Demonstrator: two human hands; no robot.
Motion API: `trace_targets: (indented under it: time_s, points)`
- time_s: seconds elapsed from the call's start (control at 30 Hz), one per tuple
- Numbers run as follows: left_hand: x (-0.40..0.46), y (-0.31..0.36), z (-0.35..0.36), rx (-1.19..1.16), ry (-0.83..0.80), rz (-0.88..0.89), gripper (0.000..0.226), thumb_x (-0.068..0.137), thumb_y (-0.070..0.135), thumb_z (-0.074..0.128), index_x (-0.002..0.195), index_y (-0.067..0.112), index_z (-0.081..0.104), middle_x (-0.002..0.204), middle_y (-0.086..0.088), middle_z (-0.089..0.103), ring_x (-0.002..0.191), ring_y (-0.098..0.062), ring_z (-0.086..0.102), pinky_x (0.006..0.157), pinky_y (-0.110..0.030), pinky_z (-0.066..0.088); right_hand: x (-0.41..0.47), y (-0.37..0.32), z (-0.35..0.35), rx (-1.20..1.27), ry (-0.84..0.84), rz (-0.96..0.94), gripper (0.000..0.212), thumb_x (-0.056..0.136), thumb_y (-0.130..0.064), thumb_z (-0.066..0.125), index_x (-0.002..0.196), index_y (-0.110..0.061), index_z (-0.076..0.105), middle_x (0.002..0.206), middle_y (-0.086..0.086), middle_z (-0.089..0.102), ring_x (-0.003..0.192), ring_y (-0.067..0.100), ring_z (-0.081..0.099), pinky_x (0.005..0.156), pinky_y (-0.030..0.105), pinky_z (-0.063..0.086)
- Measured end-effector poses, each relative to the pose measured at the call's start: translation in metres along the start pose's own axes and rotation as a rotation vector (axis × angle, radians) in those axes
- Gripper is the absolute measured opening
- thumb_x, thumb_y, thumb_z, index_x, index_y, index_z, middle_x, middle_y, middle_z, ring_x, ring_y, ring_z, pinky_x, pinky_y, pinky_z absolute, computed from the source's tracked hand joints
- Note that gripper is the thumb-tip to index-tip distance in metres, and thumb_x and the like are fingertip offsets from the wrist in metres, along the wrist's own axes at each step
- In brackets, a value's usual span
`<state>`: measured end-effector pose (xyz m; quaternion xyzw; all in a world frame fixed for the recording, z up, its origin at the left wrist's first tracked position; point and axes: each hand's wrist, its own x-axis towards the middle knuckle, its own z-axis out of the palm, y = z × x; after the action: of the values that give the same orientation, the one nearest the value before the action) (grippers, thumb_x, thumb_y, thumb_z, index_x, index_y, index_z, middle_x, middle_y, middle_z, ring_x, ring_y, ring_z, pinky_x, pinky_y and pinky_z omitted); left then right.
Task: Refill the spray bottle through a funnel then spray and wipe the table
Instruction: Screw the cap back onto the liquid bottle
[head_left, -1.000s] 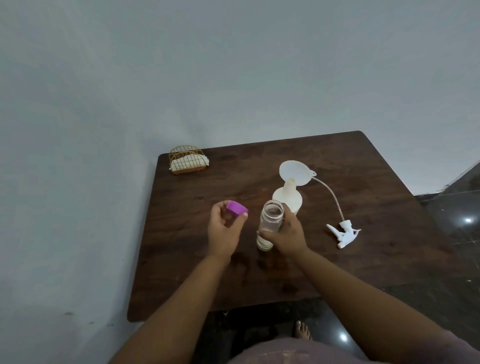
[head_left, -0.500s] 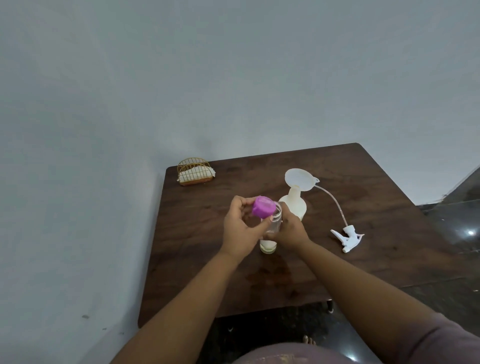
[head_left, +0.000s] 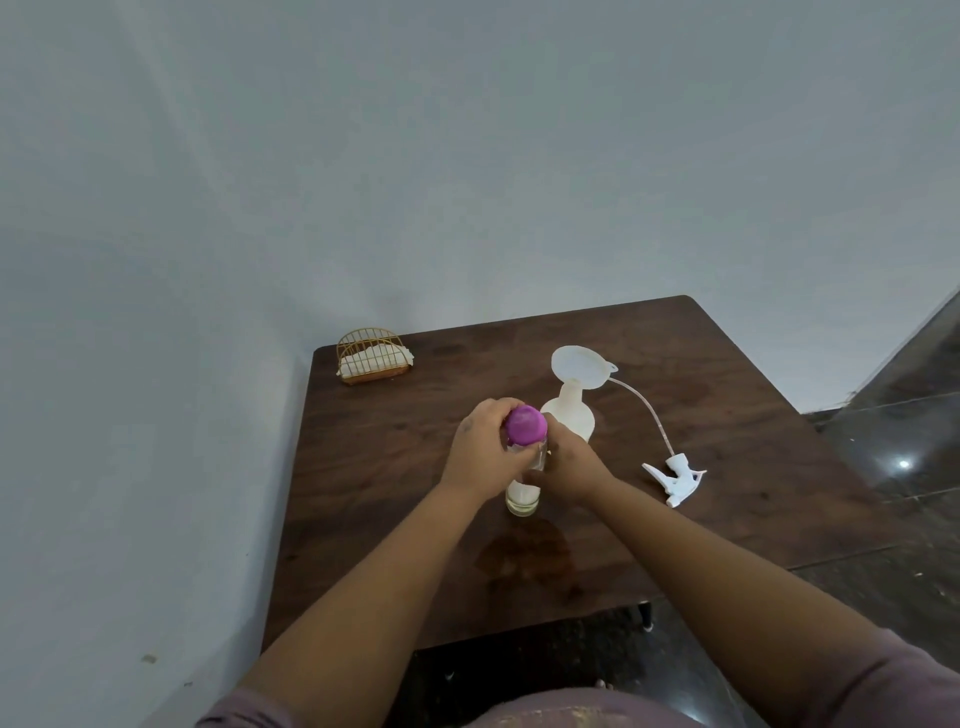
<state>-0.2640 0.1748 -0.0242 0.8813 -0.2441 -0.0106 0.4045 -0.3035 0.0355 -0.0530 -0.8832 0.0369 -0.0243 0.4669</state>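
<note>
hands (head_left: 524, 457) curled around purple cap (head_left: 525, 425) and clear bottle (head_left: 523, 498)

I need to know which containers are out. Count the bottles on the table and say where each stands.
2. A clear bottle with a purple cap stands mid-table, held by the left hand and right hand. A white spray bottle stands just behind it, with a funnel in its neck.

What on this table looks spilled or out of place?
A wet patch darkens the table just in front of the clear bottle, like spilled liquid. The spray trigger head lies detached beside the funnel-topped spray bottle.
</note>
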Motion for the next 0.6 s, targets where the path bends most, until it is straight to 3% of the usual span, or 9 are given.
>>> trace_targets:
  time_s: [0.13,0.33,0.4,0.47,0.53,0.6]
  points:
    - [0.013,0.007,-0.007,0.152,-0.126,-0.018,0.06,0.075,0.033,0.079,0.129,0.02,0.056,0.115,0.0,0.057,0.099,-0.01,0.05,0.079,-0.019,0.043,0.003,-0.004,-0.004,-0.084,-0.059,0.043,0.069,0.069,-0.011,0.083,0.128,-0.015,0.049,0.119,0.005,0.061,0.11,0.021,0.058,0.098,0.037,0.048]
    - [0.024,0.008,-0.01,0.226,-0.263,-0.068,0.062,0.076,0.035,0.077,0.131,0.021,0.052,0.12,-0.001,0.051,0.1,-0.011,0.046,0.079,-0.02,0.043,0.003,-0.007,-0.004,-0.142,-0.106,0.098,0.071,0.071,-0.011,0.082,0.132,-0.015,0.047,0.124,0.006,0.059,0.115,0.023,0.056,0.101,0.038,0.046]
    - [0.022,0.007,-0.007,0.203,-0.265,-0.078,0.061,0.076,0.036,0.076,0.13,0.021,0.051,0.119,0.0,0.05,0.099,-0.011,0.048,0.08,-0.021,0.044,0.003,-0.009,-0.011,-0.09,-0.087,0.141,0.074,0.072,-0.004,0.079,0.135,-0.013,0.041,0.127,0.008,0.056,0.114,0.023,0.055,0.096,0.033,0.047]
    - [0.018,0.003,-0.004,0.134,-0.235,-0.093,0.058,0.077,0.037,0.076,0.127,0.022,0.052,0.117,0.0,0.053,0.1,-0.012,0.052,0.083,-0.024,0.047,0.005,-0.02,-0.022,0.123,0.032,0.224,0.075,0.078,0.005,0.068,0.141,-0.014,0.033,0.129,0.007,0.05,0.114,0.02,0.052,0.09,0.029,0.047]
    - [0.013,-0.003,-0.001,0.03,-0.217,-0.116,0.055,0.076,0.035,0.078,0.124,0.023,0.053,0.115,0.002,0.059,0.102,-0.014,0.057,0.086,-0.03,0.052,0.01,-0.037,-0.032,0.244,0.128,0.206,0.071,0.081,0.009,0.058,0.143,-0.017,0.032,0.129,0.002,0.048,0.121,0.018,0.048,0.093,0.027,0.044]
    - [0.008,-0.006,0.002,-0.072,-0.21,-0.139,0.052,0.076,0.032,0.079,0.121,0.023,0.054,0.114,0.003,0.064,0.103,-0.016,0.061,0.089,-0.036,0.054,0.015,-0.051,-0.038,0.006,0.091,0.064,0.063,0.084,0.004,0.053,0.141,-0.018,0.038,0.136,0.001,0.046,0.128,0.016,0.043,0.101,0.027,0.039]
